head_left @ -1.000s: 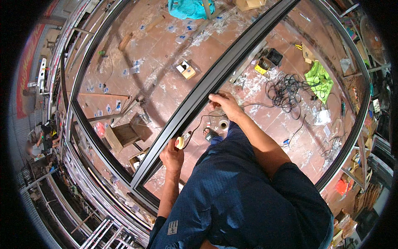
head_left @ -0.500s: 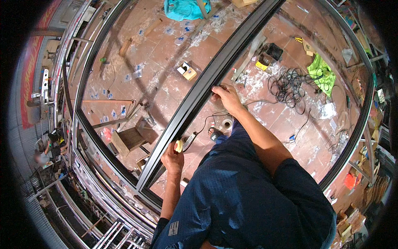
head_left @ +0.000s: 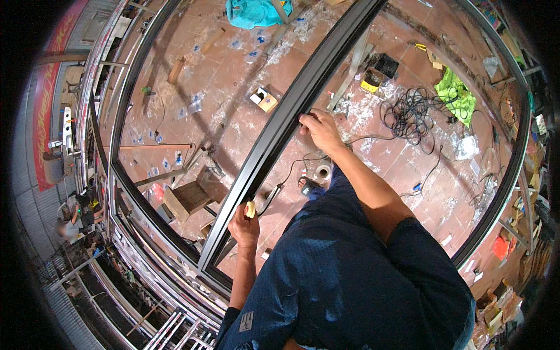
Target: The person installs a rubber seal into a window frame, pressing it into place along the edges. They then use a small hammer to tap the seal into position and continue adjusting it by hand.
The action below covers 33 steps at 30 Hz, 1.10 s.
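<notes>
A large dark-grey metal frame (head_left: 230, 224) stands around me, its long middle bar (head_left: 303, 93) running diagonally from lower left to upper right. At the bar's lower part, my left hand (head_left: 244, 228) is closed on a pale yellow rounded piece (head_left: 250, 209), which juts out beside the thumb; its kind is unclear. Farther up, my right hand (head_left: 322, 130) rests against the bar's right edge with its fingers curled. Those fingertips are partly hidden, and whatever they may pinch is too small to make out.
On the littered tile floor (head_left: 233, 140) lie a tangled black cable (head_left: 408, 116), a lime-green cloth (head_left: 455, 96), a turquoise bag (head_left: 256, 13), an open small box (head_left: 263, 99) and a wooden box (head_left: 189, 198). Long metal profiles (head_left: 146, 256) run along the left. Another person (head_left: 70, 227) is far left.
The view has shifted slightly, so the frame and floor sit a little differently. Both hands stay at about the same places along the bar, and the left still holds the yellow piece.
</notes>
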Motion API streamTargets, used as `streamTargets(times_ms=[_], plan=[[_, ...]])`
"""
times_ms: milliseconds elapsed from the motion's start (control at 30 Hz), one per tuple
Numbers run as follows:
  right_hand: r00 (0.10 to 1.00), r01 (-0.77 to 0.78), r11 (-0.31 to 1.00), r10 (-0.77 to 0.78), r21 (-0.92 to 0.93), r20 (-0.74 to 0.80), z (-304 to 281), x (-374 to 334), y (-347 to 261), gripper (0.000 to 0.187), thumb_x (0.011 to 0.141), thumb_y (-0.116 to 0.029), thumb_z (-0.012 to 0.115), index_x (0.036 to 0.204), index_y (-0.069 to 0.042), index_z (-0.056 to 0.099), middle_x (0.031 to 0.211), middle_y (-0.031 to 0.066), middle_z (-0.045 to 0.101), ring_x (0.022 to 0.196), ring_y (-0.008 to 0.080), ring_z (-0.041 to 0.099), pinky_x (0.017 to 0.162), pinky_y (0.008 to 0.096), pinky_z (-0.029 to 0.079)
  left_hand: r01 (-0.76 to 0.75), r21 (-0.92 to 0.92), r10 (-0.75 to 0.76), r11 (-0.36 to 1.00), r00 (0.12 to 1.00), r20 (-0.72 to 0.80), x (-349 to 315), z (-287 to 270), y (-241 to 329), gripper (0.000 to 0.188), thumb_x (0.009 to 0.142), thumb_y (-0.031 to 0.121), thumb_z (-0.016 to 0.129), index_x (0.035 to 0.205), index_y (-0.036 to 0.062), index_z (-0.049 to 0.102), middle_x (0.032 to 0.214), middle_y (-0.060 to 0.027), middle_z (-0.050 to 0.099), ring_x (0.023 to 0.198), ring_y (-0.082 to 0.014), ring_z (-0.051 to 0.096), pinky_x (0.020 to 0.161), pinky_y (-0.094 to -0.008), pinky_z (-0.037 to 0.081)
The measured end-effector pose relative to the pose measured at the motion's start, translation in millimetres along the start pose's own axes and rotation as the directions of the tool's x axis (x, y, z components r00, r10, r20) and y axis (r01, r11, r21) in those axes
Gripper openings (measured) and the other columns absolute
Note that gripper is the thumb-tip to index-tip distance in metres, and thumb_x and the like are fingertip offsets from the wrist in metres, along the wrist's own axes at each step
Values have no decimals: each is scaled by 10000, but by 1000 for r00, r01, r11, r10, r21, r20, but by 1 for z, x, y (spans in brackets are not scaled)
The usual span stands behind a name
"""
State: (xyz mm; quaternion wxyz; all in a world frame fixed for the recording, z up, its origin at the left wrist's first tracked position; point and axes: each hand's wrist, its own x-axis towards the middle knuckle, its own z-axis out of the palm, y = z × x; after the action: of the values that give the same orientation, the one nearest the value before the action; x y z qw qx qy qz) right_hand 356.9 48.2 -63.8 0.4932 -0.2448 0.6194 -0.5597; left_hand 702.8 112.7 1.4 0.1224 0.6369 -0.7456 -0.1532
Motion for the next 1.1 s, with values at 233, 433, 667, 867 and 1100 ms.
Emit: streamTargets(times_ms=[233, 433, 667, 867, 1100], plan=[[999, 38, 993, -38, 109, -1, 1, 0, 8, 275, 998, -247, 655, 865, -9, 696, 720, 60, 677, 645, 130, 621, 613, 299, 485, 20, 12, -20, 1000, 1000, 9, 1, 2, -1, 97, 905, 135, 769, 952, 62, 726, 742, -209, 689, 680, -385, 716, 620, -432, 546], [993, 73, 970, -50, 232, -103, -10, 19, -4, 312, 1044, -249, 622, 947, 28, 725, 765, 38, 674, 677, 130, 621, 654, 286, 491, 87, 17, -88, 996, 996, 17, -2, 9, -13, 153, 876, 164, 813, 960, 68, 730, 770, -194, 715, 702, -379, 730, 641, -426, 563], [991, 89, 978, -68, 186, -119, -14, 27, 5, 294, 1020, -224, 615, 907, 35, 697, 772, 48, 672, 657, 124, 622, 621, 291, 493, 9, -11, -9, 1000, 1000, -7, -1, 7, -10, 152, 879, 160, 815, 939, 55, 723, 728, -178, 686, 670, -357, 712, 624, -415, 549], [994, 24, 988, -7, 154, -111, -14, 25, 1, 312, 1041, -245, 613, 877, 12, 679, 741, 44, 665, 649, 116, 620, 620, 274, 478, 37, 0, -37, 999, 999, 8, 0, 2, -1, 165, 903, 176, 805, 918, 45, 706, 725, -180, 670, 647, -350, 694, 614, -402, 537], [981, 117, 990, -102, 80, -165, -33, 44, -12, 327, 1021, -273, 637, 847, 2, 669, 690, 64, 681, 619, 139, 630, 611, 320, 503, 46, -43, -48, 998, 998, -37, -2, 9, -8, 173, 916, 195, 808, 897, 54, 709, 714, -183, 664, 641, -346, 693, 609, -404, 534]])
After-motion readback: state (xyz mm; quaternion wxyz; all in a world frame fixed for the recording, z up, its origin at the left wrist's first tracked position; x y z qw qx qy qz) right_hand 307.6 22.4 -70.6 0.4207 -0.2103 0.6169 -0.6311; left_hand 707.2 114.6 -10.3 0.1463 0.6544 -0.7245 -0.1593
